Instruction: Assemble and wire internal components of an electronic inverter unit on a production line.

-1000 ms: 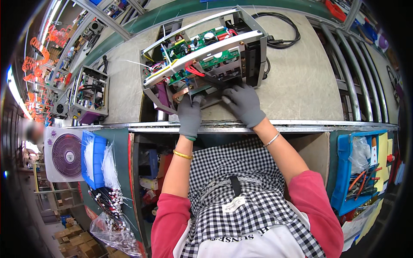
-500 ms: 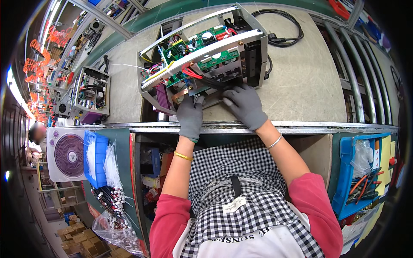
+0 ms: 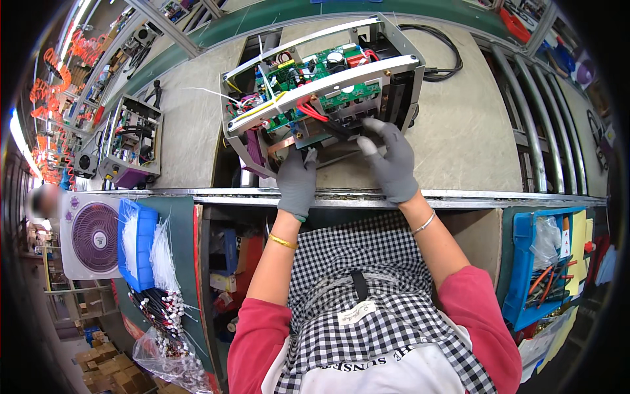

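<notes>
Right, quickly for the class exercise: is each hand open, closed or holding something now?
Left hand: fingers at the open metal unit; grip cannot be told.
Right hand: open, thumb and forefinger parted near the black cable.

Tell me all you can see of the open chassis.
The open chassis sits at an angle on the bench, a silvery, metal-looking frame with two long rails. Inside show green circuit boards, red wires and a coppery strip; a purple panel is low at its left end. The left hand reaches its near lower edge; the right hand, fingers spread, is at the near side, contact unclear.
</notes>
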{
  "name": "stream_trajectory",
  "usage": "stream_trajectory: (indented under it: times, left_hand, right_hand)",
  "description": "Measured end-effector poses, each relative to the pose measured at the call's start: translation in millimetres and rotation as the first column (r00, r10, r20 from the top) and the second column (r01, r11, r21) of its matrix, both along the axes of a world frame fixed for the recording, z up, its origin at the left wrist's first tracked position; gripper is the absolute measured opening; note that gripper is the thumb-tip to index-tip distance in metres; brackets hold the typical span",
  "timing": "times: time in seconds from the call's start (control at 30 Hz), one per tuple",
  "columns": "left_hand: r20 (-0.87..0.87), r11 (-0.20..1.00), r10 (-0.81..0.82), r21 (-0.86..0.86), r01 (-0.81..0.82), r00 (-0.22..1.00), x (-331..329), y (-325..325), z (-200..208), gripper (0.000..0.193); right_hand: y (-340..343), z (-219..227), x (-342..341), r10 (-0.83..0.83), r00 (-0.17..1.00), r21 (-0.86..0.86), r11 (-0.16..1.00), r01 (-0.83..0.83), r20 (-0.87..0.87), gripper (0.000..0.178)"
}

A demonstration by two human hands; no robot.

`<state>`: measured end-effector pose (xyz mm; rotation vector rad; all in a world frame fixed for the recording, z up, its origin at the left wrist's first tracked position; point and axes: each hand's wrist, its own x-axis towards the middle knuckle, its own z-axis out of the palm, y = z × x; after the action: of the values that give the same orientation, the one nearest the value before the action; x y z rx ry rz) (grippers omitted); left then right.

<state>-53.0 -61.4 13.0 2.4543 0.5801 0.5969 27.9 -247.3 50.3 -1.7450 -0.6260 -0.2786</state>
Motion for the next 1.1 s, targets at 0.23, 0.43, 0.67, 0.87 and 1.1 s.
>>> stream_trajectory:
  times: [0.23, 0.43, 0.67, 0.87, 1.1]
  left_hand:
    - [0.238, 0.95, -0.1, -0.265, 0.164, 0.966, -24.9, -26.3, 44.2, 0.032]
    - [0.177, 0.964, -0.162, -0.18, 0.194, 0.971, 2.5, -18.9, 62.8, 0.036]
    - [0.149, 0.97, -0.175, -0.144, 0.196, 0.973, 9.8, -17.1, 51.3, 0.032]
    - [0.075, 0.988, -0.148, 0.06, 0.144, 0.986, 5.6, -19.3, 43.5, 0.032]
    - [0.252, 0.858, -0.231, -0.403, 0.319, 0.94, 11.6, -12.2, 50.8, 0.035]
  right_hand:
    - [14.7, 13.5, 1.1, 0.135, 0.979, -0.172, 0.979, -0.109, 0.153, 0.025]
    - [29.8, -4.6, 5.1, 0.181, 0.954, -0.332, 0.939, -0.095, 0.239, 0.016]
    - [28.1, 11.2, -3.4, 0.201, 0.973, -0.237, 0.957, -0.169, 0.113, 0.02]
    - [25.1, 37.3, -7.7, 0.283, 0.959, -0.138, 0.949, -0.282, -0.018, 0.02]
    - [-4.1, 55.3, -1.8, 0.298, 0.819, 0.393, 0.914, -0.097, -0.49, 0.017]
